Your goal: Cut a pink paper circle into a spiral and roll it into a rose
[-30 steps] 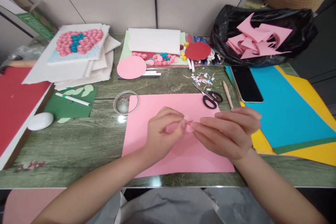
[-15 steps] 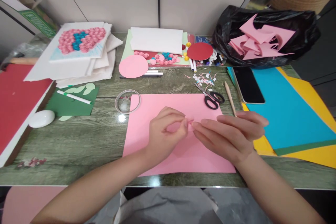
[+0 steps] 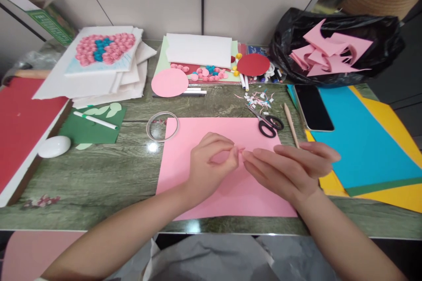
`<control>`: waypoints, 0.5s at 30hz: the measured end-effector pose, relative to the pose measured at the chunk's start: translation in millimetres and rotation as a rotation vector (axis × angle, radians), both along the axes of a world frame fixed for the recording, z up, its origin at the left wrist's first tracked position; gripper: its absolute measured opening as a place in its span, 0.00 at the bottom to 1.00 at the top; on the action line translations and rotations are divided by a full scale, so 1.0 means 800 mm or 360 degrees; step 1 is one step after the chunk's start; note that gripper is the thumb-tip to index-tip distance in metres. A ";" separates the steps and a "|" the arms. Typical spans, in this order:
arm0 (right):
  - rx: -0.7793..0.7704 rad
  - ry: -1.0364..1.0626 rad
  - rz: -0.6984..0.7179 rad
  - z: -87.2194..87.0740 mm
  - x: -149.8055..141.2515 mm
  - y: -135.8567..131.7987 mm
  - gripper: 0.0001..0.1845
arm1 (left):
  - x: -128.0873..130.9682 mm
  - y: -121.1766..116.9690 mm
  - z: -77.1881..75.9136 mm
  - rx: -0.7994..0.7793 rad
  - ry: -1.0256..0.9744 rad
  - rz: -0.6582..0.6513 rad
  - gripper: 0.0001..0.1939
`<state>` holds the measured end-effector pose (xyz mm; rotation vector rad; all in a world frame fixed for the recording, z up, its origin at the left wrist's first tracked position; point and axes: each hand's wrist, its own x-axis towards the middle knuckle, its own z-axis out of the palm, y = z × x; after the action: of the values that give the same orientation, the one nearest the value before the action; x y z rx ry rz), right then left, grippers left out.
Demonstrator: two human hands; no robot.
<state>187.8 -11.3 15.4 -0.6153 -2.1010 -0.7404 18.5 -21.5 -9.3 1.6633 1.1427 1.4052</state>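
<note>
Between my fingertips is a small piece of pink paper [image 3: 241,150], mostly covered by the fingers. My left hand [image 3: 212,158] pinches it between thumb and forefinger. From the other side my right hand [image 3: 286,167] grips its edge with thumb and fingertips, the other fingers stretched out. Both hands hover over a pink paper sheet [image 3: 184,162] on the table. Black-handled scissors [image 3: 267,124] lie at the sheet's top right corner, and a roll of clear tape [image 3: 148,127] overlaps its top left corner.
A wooden stick [image 3: 291,125] and a phone [image 3: 313,107] lie right, the phone on blue paper [image 3: 359,140]. Pink offcuts [image 3: 329,52] sit in a black bag [image 3: 283,35]. Paper scraps [image 3: 259,100], a pink oval [image 3: 169,82] and a picture with paper roses [image 3: 105,48] are farther back.
The whole view has shifted slightly. Both hands stay together, while the pink piece between the fingertips has turned a little and shows less of its surface.
</note>
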 end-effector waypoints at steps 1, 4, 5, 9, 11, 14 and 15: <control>0.0006 -0.0009 0.0000 0.000 0.000 0.000 0.10 | 0.000 0.000 0.000 0.0002 0.0003 0.0002 0.04; -0.0009 0.0022 -0.0012 -0.002 0.000 0.001 0.10 | 0.000 0.001 0.000 0.0026 0.0000 0.0008 0.05; -0.0028 0.0043 -0.0017 -0.003 0.000 0.002 0.09 | 0.000 0.001 0.000 0.0033 -0.0002 0.0004 0.05; -0.0109 0.0129 -0.0041 -0.009 0.001 0.002 0.09 | -0.002 0.002 -0.002 0.0052 0.0013 -0.0035 0.05; -0.0158 0.0161 -0.0066 -0.011 0.001 0.001 0.09 | -0.003 0.004 -0.003 0.0074 0.0027 -0.0044 0.06; -0.0261 0.0200 -0.0108 -0.012 0.000 0.000 0.10 | -0.004 0.006 -0.004 0.0154 0.0066 -0.0046 0.05; -0.0289 0.0222 -0.0115 -0.012 0.000 0.000 0.10 | -0.005 0.007 -0.004 0.0189 0.0084 -0.0046 0.05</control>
<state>187.7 -11.4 6.0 -0.8217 -2.0391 -0.5330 14.6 -15.7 -12.4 1.8025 1.0778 1.4433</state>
